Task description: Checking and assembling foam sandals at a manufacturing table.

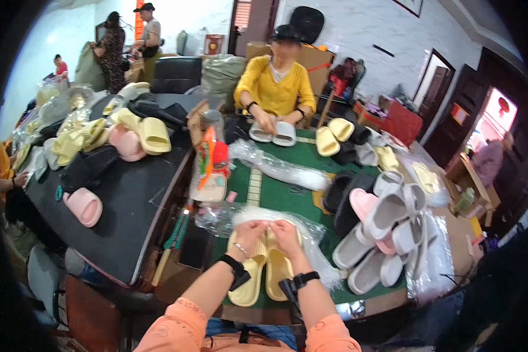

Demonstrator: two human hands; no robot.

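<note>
A pair of pale yellow slippers (250, 286) lies side by side on the green table in front of me, heels toward me. Over their strap end, my left hand (250, 236) and my right hand (285, 236) meet with bent fingers pinched together. Both hands cover much of the straps. Whatever the fingertips hold between them is too small to tell. Just beyond my hands, clear plastic bags (311, 230) lie spread across the table.
On the right rises a pile of grey slippers (387, 217) with a pink slipper (364, 203). A co-worker in yellow (274, 82) handles white slippers (284, 134) across the table. At left, a black table (123, 193) bears yellow and pink slippers. A green-handled tool (178, 232) lies by the edge.
</note>
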